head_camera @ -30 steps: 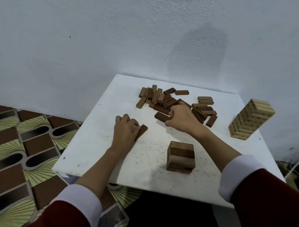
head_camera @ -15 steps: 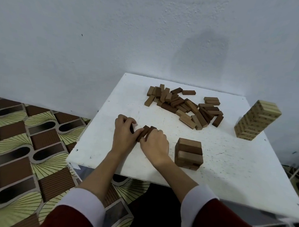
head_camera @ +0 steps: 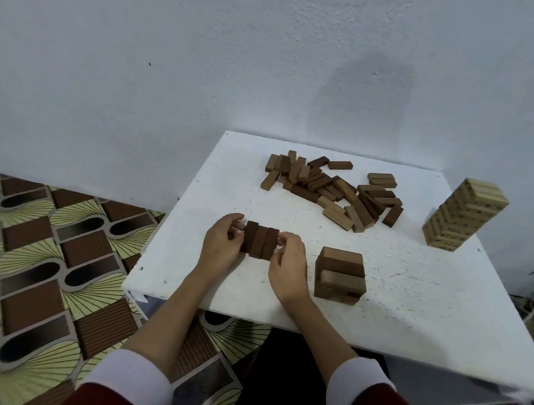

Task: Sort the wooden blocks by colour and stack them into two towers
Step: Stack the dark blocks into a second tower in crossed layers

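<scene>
White scuffed table (head_camera: pixel 409 288) against a rough pale wall. Your left hand (head_camera: pixel 219 246) and right hand (head_camera: pixel 287 264) squeeze a row of three dark brown blocks (head_camera: pixel 259 243) side by side between curled fingers, just above the tabletop. Just right of your right hand, a short dark tower (head_camera: pixel 339 275) of smooth rectangular blocks. Farther back, a loose pile (head_camera: pixel 333 191) of mixed brown blocks. Far right, a tall pale striped tower (head_camera: pixel 464 218).

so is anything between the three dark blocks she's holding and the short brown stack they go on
Nothing visible. The three dark blocks, pressed between the left hand and right hand, have only bare table between them and the short brown stack.
</scene>
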{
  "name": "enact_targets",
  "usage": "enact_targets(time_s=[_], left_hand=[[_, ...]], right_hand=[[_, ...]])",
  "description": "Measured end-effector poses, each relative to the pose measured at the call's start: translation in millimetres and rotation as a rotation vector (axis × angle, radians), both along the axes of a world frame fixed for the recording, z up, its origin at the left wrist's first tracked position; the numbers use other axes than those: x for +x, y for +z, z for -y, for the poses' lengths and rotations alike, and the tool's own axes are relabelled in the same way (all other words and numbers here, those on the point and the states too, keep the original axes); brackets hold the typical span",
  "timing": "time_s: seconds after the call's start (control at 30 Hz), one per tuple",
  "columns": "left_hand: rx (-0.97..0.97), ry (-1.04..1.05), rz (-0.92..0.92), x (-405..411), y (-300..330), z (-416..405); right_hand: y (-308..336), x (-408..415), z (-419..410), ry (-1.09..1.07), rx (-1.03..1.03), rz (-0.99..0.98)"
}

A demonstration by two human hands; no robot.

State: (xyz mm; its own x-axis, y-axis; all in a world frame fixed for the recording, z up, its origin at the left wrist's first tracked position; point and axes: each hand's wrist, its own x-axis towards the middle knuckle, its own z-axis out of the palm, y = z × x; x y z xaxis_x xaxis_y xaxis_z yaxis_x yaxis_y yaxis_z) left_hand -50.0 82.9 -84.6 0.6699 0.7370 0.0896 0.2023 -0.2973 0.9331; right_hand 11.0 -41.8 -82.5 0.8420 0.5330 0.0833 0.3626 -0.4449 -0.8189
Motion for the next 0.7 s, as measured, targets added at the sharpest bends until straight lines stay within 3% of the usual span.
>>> enact_targets(time_s=[0.1,0.23,0.33,0.7], left_hand=[[-0.057,-0.189,0.010,-8.4,5.0,-1.7],[0.116,-0.409,-0.116,-11.1,4.2,-3.6],[0.158,-0.447,-0.116,-8.4,1.7,-5.6],[-0.063,-0.573,-0.151,-9.4,1.1,-15.3]], right_hand=[[-0.3,2.2,2.7,-0.002,0.024,-0.051],[0.2,-0.3,6.7,0.023,0.070,-0.092],[-1.9,0.4,5.8,0.118,0.011,-0.031],[-2.8,5.5,7.3,0.208,-0.035,0.014]])
